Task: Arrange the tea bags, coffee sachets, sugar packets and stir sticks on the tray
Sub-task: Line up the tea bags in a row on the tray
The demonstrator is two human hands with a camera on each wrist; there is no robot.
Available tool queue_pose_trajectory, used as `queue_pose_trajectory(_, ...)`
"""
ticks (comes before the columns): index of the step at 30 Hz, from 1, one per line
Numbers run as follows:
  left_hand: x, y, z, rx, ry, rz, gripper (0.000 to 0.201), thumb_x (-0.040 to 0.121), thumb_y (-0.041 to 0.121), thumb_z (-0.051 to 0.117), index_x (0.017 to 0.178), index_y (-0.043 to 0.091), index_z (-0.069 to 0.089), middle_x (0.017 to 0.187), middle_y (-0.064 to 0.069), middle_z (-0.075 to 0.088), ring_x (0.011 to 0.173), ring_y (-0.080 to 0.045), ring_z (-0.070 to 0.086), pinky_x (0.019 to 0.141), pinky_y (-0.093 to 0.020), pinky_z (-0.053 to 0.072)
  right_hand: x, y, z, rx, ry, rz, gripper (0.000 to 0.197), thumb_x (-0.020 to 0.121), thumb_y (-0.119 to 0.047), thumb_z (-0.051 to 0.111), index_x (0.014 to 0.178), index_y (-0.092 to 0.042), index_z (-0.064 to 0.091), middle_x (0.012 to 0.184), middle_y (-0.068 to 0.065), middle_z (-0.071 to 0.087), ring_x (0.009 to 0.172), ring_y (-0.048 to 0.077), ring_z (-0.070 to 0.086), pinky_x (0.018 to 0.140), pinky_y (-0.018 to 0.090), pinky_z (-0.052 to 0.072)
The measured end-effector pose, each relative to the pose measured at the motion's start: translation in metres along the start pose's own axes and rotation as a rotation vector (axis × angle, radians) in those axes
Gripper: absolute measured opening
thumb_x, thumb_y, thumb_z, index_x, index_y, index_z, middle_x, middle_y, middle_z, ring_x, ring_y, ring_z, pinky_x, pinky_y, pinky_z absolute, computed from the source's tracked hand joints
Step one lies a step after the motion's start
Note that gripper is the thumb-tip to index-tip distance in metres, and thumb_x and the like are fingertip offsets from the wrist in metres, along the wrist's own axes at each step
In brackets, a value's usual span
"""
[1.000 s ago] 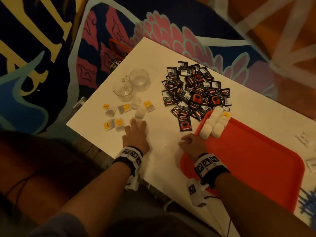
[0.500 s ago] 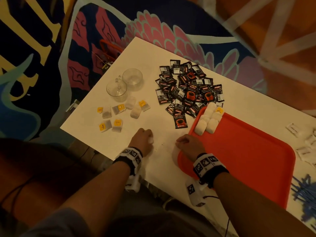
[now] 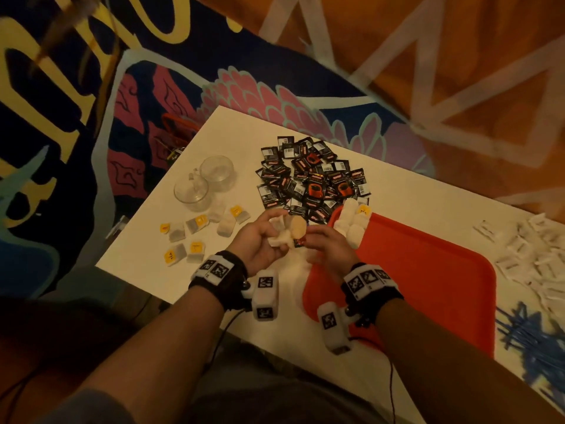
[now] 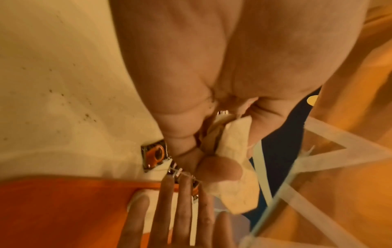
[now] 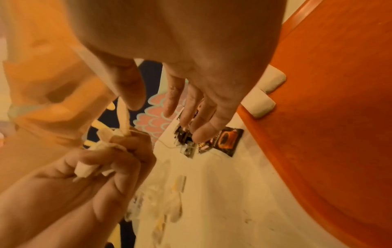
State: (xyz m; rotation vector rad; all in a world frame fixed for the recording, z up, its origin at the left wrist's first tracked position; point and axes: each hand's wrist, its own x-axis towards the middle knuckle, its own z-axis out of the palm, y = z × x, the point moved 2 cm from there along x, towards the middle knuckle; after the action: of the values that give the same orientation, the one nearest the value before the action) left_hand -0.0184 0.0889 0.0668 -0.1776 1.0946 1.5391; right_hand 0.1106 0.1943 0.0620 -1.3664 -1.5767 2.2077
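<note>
Since half a second ago the left hand (image 3: 260, 237) has lifted off the counter (image 3: 146, 246), palm turned up, fingers curled round a white tea bag (image 3: 282, 232) with a round yellow tag, held just above the counter beside the red tray (image 3: 428, 270). Right hand (image 3: 328, 249) hovers close by, fingers loosely spread, gripping nothing. More tea bags (image 3: 351, 221) lie stacked on the tray's far corner.
</note>
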Motion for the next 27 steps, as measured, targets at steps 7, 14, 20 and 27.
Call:
queue_pose_trajectory(7,-0.002,0.003,0.043,0.009,-0.111,-0.015,0.044,0.064,-0.006,0.037,0.094,0.006,0.066,0.082,-0.014,0.067,0.064,-0.025,0.063,0.046,-0.026,0.05,-0.016,-0.034,-0.009,0.115,0.028,-0.212,0.015,0.088,-0.017,0.07,0.101,-0.013,0.065,0.094,0.008,0.066,0.08,0.017,0.063,0.06,0.027,0.05)
queue_pose_trajectory(14,0.003,-0.002,0.072,0.013,-0.124,-0.059,0.022,0.073,0.009,0.048,0.089,0.005,0.062,0.079,-0.017,0.063,0.064,-0.025,0.058,0.047,-0.026,0.048,-0.019,-0.05,-0.037,-0.144,0.22,-0.33,0.018,0.086,-0.006,0.069,0.078,-0.022,0.066,0.081,0.004,0.067,0.07,0.015,0.061,0.059,0.024,0.049)
queue_pose_trajectory(20,0.02,-0.003,0.085,0.305,0.002,-0.008,0.026,0.094,0.035,0.065,0.079,0.015,0.059,0.066,-0.004,0.055,0.047,-0.013,0.048,0.038,-0.021,0.039,-0.026,-0.065,-0.067,0.024,0.255,-0.3,0.019,0.09,0.001,0.061,0.083,-0.016,0.064,0.079,0.005,0.064,0.062,0.016,0.056,0.054,0.024,0.049)
queue_pose_trajectory(27,0.02,0.019,0.124,1.094,-0.108,0.558,0.007,0.088,0.026,0.074,0.094,0.029,0.073,0.093,0.012,0.069,0.073,0.0,0.061,0.065,-0.019,0.045,-0.03,-0.079,-0.095,-0.188,0.194,-0.328,0.018,0.086,-0.003,0.068,0.083,-0.021,0.064,0.076,0.004,0.063,0.067,0.013,0.058,0.057,0.027,0.047)
